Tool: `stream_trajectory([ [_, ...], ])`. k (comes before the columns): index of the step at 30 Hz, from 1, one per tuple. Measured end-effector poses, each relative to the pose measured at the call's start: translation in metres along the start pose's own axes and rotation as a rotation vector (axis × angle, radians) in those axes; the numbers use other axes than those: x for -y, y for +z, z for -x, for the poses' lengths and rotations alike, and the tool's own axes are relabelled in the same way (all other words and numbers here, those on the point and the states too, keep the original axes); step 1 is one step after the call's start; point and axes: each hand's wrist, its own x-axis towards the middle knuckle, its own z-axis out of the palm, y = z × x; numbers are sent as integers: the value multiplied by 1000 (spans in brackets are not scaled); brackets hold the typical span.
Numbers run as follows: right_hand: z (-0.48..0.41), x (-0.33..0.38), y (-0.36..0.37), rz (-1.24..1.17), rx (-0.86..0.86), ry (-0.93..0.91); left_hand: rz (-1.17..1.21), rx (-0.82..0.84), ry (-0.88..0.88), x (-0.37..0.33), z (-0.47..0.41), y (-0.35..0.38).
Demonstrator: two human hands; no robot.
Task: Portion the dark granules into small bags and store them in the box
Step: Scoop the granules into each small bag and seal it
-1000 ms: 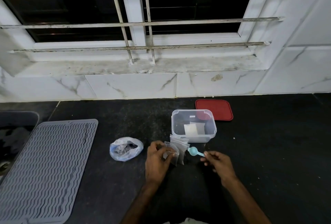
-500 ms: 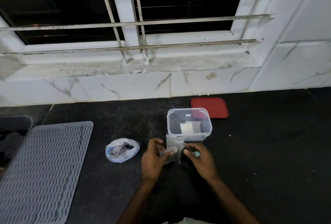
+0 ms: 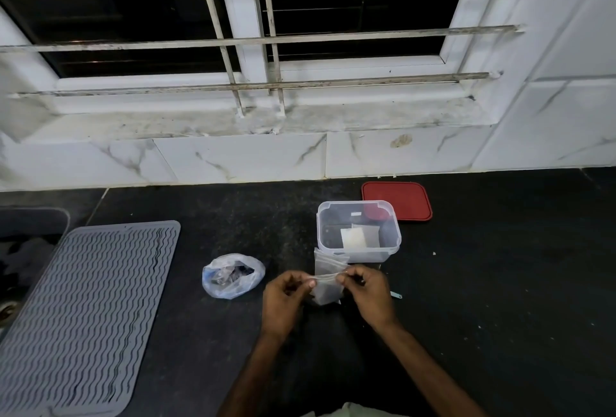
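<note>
Left hand (image 3: 283, 296), right hand (image 3: 368, 293) pinch small bag (image 3: 328, 288) over black counter (image 3: 500, 283); barred window (image 3: 253, 23) behind.

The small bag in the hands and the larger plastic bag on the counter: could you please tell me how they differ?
The small bag is flat, rectangular and pinched at its top edge by both hands; the larger plastic bag is rounded, crumpled and lies untouched on the counter. The larger one visibly holds dark contents. Both are translucent plastic.
</note>
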Motion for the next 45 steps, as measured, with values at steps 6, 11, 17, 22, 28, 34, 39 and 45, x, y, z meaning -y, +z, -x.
stream_trajectory([
  [6, 1, 2, -1, 78, -107, -86, -207, 24, 17, 3, -5, 9],
  [11, -2, 8, -3, 148, 88, -198, -528, 21, 146, -6, -5, 11],
  [17, -6, 11, -2, 356, 17, -324, -602, 67, 214, -12, -3, 11],
  [22, -8, 14, -4, 488, 126, -295, -616, 64, 250, -14, -3, 10],
  [28, -2, 22, 0, 672, 67, -339, -682, 33, 338, -9, -3, 12],
  [34, -4, 22, -1, 659, 92, -396, -654, 12, 344, -9, -5, 14],
  [39, -3, 31, -3, 740, 193, -403, -513, -14, 268, -10, -3, 11],
  [45, -2, 30, 0, 743, 230, -388, -423, 30, 245, -5, -2, 7],
])
